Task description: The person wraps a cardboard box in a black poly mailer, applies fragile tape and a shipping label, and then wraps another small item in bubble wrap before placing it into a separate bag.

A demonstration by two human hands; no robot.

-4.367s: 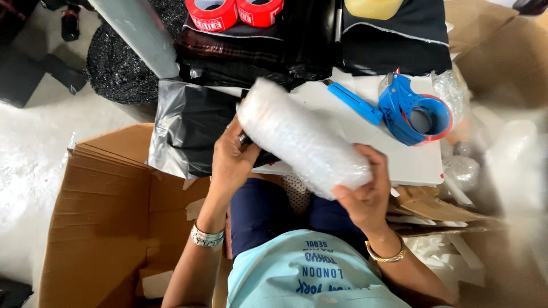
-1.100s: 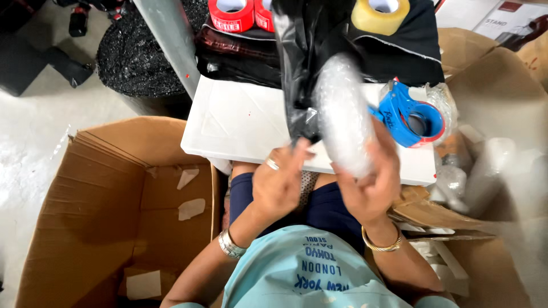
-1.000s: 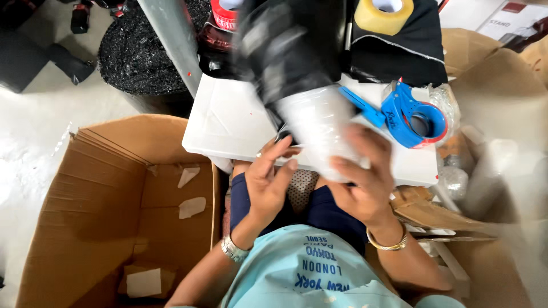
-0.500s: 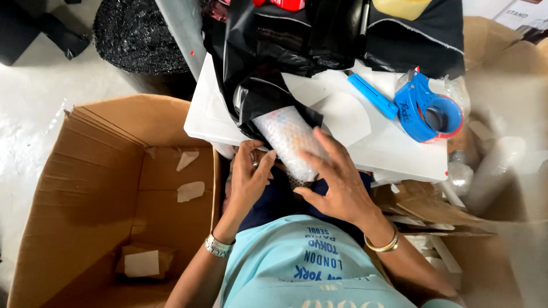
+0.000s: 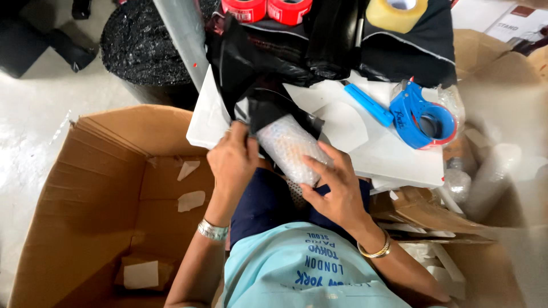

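A bubble-wrapped cylinder (image 5: 291, 149) is held over the lap at the near edge of the white board (image 5: 399, 162), its upper end already inside a black plastic bag (image 5: 257, 85). It is judged light and cushioned, somewhat slippery under the film, possibly fragile within; the exposed lower end is judged the best place for a grip. That end is cupped by the right hand (image 5: 337, 191), fingers spread and curled around it. The bag's mouth is pinched by the left hand (image 5: 233, 162), closed on the film. A blue tape dispenser (image 5: 422, 117) lies on the board; an open cardboard box (image 5: 114, 205) stands to the left.
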